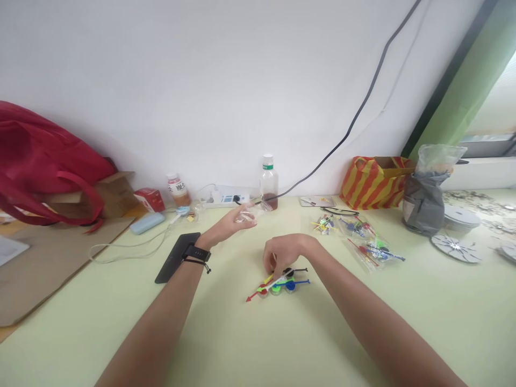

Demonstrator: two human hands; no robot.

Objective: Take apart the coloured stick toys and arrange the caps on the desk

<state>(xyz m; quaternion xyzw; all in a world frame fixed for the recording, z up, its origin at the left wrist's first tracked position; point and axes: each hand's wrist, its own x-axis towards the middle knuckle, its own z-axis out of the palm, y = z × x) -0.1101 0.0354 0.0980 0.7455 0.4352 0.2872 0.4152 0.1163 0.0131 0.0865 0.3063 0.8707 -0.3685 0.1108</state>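
My left hand (234,221) is raised above the pale green table (242,344), its fingers closed round a small clear plastic bag (246,215). My right hand (284,252) reaches down with fingers pinched on a little pile of coloured clock hands and round caps (278,285): red, yellow, white, black and blue pointers on red, green and blue discs. A black watch sits on my left wrist.
A black phone (176,257) lies left of my left arm. Clear bags of coloured pointers (358,236) lie to the right. At the back stand a bottle (269,183), a power strip (226,198), a striped bag (373,181) and a red bag (40,161).
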